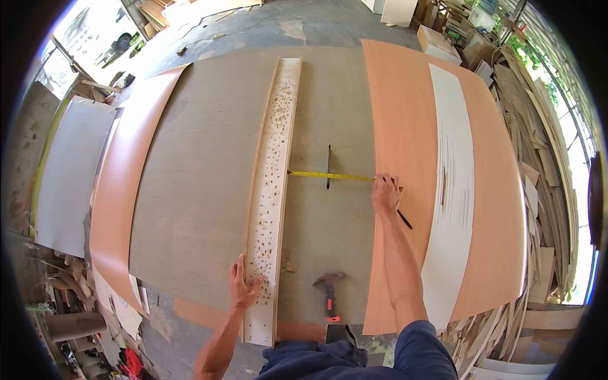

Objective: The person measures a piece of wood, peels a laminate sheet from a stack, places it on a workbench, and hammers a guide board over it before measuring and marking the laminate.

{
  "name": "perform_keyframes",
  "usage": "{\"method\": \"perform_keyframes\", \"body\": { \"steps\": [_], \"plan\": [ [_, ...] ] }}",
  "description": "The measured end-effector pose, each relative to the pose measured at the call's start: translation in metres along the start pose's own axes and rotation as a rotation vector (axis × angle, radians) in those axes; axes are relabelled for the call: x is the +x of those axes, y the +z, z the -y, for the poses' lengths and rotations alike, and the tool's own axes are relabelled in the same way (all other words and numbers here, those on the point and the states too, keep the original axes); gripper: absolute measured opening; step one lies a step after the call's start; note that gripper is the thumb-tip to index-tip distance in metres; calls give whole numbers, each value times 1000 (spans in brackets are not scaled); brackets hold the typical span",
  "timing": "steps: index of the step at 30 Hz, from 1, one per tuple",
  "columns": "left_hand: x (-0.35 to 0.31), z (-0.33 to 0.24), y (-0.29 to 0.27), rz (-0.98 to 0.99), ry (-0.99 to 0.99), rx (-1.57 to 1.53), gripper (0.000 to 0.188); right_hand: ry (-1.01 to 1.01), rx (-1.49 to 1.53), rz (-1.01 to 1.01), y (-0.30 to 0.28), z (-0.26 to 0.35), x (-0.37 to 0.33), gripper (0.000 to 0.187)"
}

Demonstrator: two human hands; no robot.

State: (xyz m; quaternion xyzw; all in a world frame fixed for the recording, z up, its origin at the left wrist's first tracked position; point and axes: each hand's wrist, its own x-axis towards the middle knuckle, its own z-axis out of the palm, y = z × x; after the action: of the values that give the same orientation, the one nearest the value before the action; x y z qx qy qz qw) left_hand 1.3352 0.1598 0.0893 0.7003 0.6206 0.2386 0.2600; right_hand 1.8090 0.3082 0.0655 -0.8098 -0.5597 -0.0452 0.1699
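A long narrow white board [273,164] with wooden edges and many small holes runs away from me across a large grey-brown panel [202,164]. My left hand [244,288] lies on its near left edge, fingers spread. A yellow tape measure blade [332,176] stretches from the board's right edge to my right hand [386,193], which is closed round that end by the edge of a peach-coloured sheet [405,126]. The tape's case is hidden. A dark pen-like stick [405,220] points out below that hand; whether I grip it is unclear.
A hammer [329,296] with a black and red handle lies near me, right of the board. A thin dark tool [329,166] lies under the tape. A white strip [451,190] sits on the peach sheet. Wood offcuts [538,139] are piled at right; another peach sheet [126,183] curls at left.
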Motion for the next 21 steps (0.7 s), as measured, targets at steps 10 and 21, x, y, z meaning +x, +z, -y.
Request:
{"method": "perform_keyframes", "body": {
  "steps": [10,21],
  "plan": [
    [-3,12,2,-12,-80,67,86,-29,6,10,3,-5,4,16],
    [4,-53,1,113,-197,191,130,-59,11,-111,6,-3,-5,15]
  ]
}}
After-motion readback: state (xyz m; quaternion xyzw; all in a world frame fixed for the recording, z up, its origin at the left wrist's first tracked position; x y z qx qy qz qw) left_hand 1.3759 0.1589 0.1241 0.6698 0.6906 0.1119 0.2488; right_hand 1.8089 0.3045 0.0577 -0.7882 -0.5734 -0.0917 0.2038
